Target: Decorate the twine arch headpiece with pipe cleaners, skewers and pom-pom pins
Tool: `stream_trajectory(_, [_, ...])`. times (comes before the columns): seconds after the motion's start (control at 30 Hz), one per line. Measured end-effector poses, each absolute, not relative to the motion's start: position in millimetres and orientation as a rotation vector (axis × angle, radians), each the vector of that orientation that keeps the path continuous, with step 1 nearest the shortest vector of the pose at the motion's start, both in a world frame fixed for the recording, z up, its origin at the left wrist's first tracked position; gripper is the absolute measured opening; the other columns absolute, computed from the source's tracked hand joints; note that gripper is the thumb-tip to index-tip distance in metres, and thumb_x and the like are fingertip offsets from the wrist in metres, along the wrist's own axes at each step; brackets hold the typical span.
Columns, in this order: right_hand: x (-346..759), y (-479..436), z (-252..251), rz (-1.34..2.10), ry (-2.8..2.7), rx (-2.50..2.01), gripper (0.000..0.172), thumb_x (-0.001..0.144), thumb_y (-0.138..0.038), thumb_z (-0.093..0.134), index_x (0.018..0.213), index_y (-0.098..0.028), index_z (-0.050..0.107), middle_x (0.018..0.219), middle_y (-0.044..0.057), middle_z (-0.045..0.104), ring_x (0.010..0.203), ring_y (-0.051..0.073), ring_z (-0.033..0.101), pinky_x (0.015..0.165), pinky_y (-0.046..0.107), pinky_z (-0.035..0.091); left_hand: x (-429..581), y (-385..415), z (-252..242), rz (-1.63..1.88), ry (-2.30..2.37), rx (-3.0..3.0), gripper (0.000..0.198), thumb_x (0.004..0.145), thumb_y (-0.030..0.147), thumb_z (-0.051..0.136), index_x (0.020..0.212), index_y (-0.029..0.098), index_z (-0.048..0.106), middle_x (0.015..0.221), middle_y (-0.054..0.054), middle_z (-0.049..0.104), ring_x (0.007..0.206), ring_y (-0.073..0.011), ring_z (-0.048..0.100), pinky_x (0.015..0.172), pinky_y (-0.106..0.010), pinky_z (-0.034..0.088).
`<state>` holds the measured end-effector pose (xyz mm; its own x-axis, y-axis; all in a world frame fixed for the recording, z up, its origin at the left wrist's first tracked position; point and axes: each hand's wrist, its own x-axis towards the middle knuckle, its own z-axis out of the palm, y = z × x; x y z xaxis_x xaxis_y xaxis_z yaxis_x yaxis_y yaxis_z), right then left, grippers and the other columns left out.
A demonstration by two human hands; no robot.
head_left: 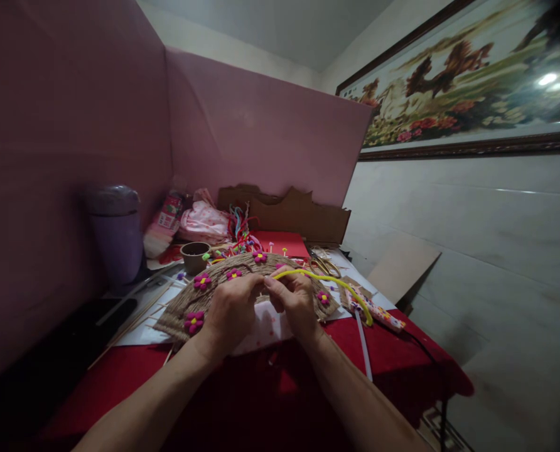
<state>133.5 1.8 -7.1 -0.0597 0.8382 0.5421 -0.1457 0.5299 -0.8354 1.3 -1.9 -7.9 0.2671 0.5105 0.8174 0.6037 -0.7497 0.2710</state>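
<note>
A fuzzy yellow pipe cleaner (329,277) runs from between my fingertips, arching out to the right and drooping at its free end. My right hand (297,306) pinches it between thumb and forefinger. Close against it, my left hand (233,314) is closed in a pinch at the same end, and the tip itself is hidden by the fingers. Behind and below both hands lies a fan-shaped piece wrapped in brown twine (171,314), dotted with magenta flowers (202,280) that have yellow centres. White cloth with pink spots (261,326) shows beneath my hands.
A flower-patterned glue gun (378,312) and a translucent glue stick (363,348) lie at right. Scissors (328,265), red paper (284,243) and torn cardboard (284,213) are behind. Left are a brown cup (195,257), a purple tumbler (116,242) and thin sticks (134,323).
</note>
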Motion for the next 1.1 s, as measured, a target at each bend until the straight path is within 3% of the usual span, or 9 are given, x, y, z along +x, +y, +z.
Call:
stream_trajectory(0.3, [134, 0, -6, 0.879, -1.414, -0.659, 0.022, 0.075, -0.032, 0.064, 0.062, -0.018, 0.054, 0.042, -0.008, 0.04, 0.036, 0.006, 0.034, 0.037, 0.021, 0.025, 1, -4, -5, -1.533, -1.092, -2.481, 0.019, 0.08, 0.009, 0.045, 0.078, 0.018, 0.061, 0.069, -0.003, 0.067, 0.063, -0.0147, 0.061, 0.059, -0.024, 0.042])
stream_trajectory(0.7, [133, 0, -4, 0.926, -1.363, -0.611, 0.02, 0.077, -0.032, 0.061, 0.065, -0.018, 0.052, 0.041, -0.009, 0.04, 0.034, 0.005, 0.032, 0.035, 0.02, 0.022, 1, 1, -3, -2.132, -1.374, -2.643, 0.014, 0.077, 0.026, 0.058, 0.081, 0.016, 0.067, 0.06, -0.001, 0.062, 0.051, -0.0119, 0.057, 0.047, -0.021, 0.046])
stream_trajectory(1.1, [133, 1, -6, 1.005, -1.33, -0.581, 0.016, 0.074, -0.029, 0.063, 0.069, -0.019, 0.052, 0.043, -0.009, 0.044, 0.034, 0.005, 0.033, 0.035, 0.019, 0.022, 2, -2, 3, -2.313, -1.44, -2.735, 0.016, 0.075, 0.029, 0.061, 0.076, 0.013, 0.063, 0.061, -0.001, 0.059, 0.053, -0.0115, 0.055, 0.044, -0.021, 0.049])
